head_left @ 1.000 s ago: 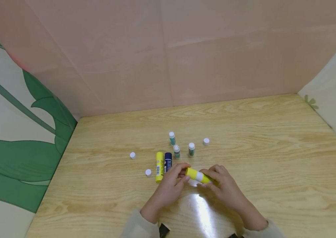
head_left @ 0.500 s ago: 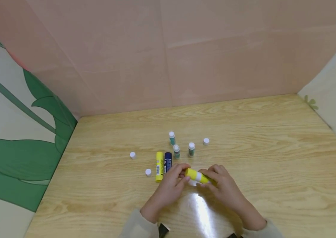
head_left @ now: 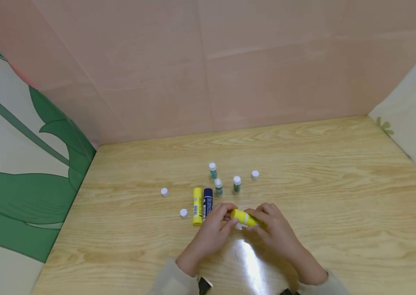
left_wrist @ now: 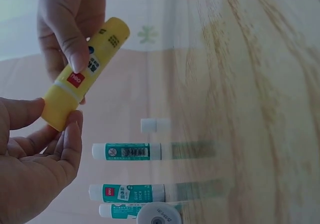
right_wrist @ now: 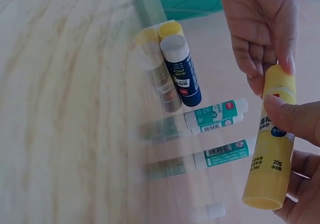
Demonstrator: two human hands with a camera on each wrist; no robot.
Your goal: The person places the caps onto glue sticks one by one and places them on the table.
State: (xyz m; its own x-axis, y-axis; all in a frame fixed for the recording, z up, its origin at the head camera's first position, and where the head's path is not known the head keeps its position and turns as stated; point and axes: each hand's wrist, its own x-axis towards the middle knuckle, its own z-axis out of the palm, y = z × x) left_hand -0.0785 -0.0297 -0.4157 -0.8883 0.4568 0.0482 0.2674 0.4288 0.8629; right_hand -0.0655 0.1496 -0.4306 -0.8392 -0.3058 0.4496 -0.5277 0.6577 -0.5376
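Observation:
Both hands hold one yellow glue stick [head_left: 242, 217] a little above the table, tilted. My left hand [head_left: 209, 231] pinches the yellow cap [left_wrist: 60, 107] at one end between thumb and fingers. The right hand [head_left: 279, 233] grips the yellow barrel [right_wrist: 272, 154], its thumb lying along the label. Between cap and barrel shows a thin white band. Beyond the left hand, a second yellow glue stick [head_left: 197, 207] and a navy glue stick [head_left: 208, 200] stand side by side. The left hand partly hides the navy one in the head view.
Three small green glue sticks with white tops, a rear one [head_left: 213, 171], a middle one [head_left: 219, 187] and a right one [head_left: 237, 185], stand farther back. Small white caps lie around: far left [head_left: 164, 192], near left [head_left: 183, 213] and right [head_left: 255, 175]. A pink backdrop [head_left: 208, 73] bounds the wooden table.
The white band between the yellow cap and the barrel has become narrower, as cap and barrel came closer together. Both hands keep their hold. The other glue sticks stand as before.

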